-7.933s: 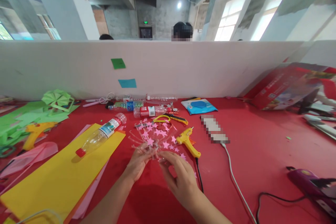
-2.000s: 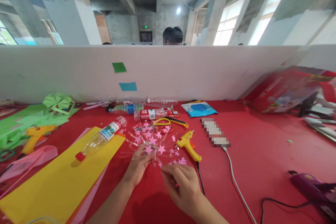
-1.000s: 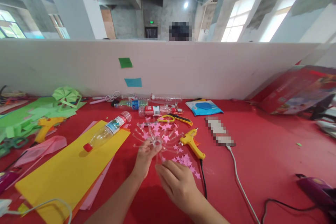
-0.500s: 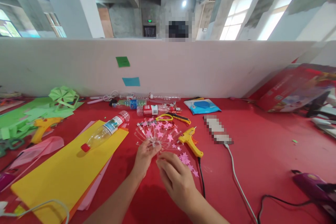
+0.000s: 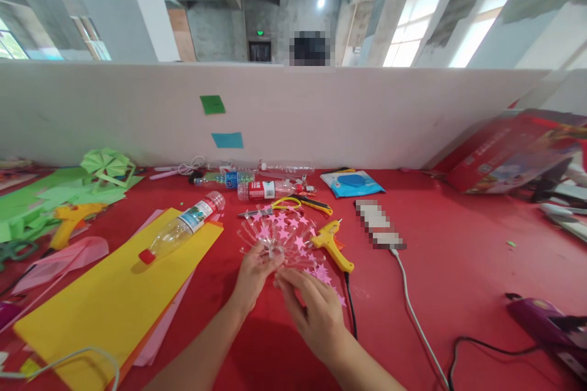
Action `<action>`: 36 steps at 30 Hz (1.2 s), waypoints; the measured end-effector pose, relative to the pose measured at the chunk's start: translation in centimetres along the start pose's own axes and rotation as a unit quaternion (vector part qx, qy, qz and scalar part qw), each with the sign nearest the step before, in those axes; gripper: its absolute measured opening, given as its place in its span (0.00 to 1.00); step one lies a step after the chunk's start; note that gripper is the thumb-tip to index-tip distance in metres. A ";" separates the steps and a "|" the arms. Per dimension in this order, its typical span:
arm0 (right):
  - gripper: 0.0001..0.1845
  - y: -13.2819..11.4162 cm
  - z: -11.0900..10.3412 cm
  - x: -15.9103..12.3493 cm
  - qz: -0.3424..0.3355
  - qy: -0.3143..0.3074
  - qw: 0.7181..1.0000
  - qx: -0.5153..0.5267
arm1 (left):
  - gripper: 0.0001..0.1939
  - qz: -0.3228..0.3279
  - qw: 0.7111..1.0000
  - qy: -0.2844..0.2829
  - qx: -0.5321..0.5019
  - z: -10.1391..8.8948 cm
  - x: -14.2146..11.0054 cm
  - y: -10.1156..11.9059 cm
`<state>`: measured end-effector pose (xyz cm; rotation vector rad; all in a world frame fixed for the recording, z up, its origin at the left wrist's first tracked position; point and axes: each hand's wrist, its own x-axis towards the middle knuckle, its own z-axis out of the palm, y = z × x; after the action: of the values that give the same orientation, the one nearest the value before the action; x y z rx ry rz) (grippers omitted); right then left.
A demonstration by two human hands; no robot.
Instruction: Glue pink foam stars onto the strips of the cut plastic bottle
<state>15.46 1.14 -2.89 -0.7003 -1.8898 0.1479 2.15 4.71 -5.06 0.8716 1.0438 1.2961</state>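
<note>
My left hand (image 5: 253, 276) pinches the hub of a clear plastic fan (image 5: 277, 233) made of cut strips with pink paper stars stuck on them, held just above the red table (image 5: 440, 244). My right hand (image 5: 312, 310) sits right beside it, fingers curled toward the fan's lower edge, apparently pinching one of the pink stars, though the piece is too small to be sure. A small heap of loose pink stars (image 5: 322, 273) lies just right of my right fingers.
A yellow glue gun (image 5: 333, 245) with a black cord lies right of the fan. A clear bottle (image 5: 181, 229) rests on a yellow sheet (image 5: 105, 302). Scissors (image 5: 287, 204), more bottles (image 5: 263, 189), green paper pieces (image 5: 64, 195), a purple glue gun (image 5: 545, 321) and a white partition (image 5: 321, 116) surround the area.
My left hand has turned and tilted the star-covered fan. My right hand went down to the loose stars, then came back up to the fan's lower edge.
</note>
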 end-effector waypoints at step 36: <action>0.16 0.2 -1.6 0.6 -0.002 0.003 0.999 -0.034 | 0.16 0.038 0.998 0.056 0.004 -0.9 0.6 -0.1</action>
<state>16.82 1.24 -1.81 -0.7429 -1.8973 0.0800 1.37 5.22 -5.52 0.8601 1.1128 1.4181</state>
